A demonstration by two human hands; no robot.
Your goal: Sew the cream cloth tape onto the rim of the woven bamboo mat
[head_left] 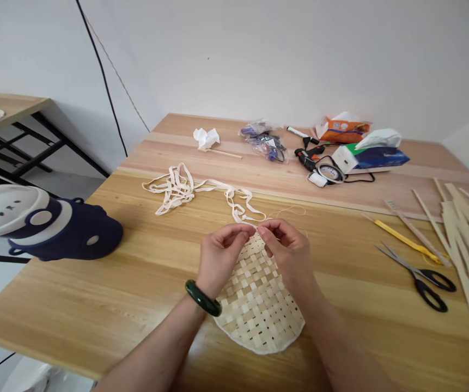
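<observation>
A rounded piece woven from pale flat strips (pixel 265 305) lies on the table in front of me, white binding tape along its lower rim. At its far tip, my left hand (pixel 224 253) is closed in a pinch on the edge, a dark green bangle on the wrist. Close beside it, my right hand (pixel 287 247) pinches the white tape at the same tip; whether a needle is between its fingers cannot be made out. From there the loose white tape (pixel 177 188) runs away to a tangled heap. Fine yellowish thread (pixel 287 211) curls just beyond the right hand.
Black-handled scissors (pixel 418 275), a yellow strap-like tool (pixel 406 239) and pale flat strips (pixel 467 245) lie right. Behind are a glue gun (pixel 310 158), tape roll (pixel 331 173), tissue packs (pixel 375 155) and bagged items (pixel 265 141). A dark blue bottle (pixel 87 231) stands left.
</observation>
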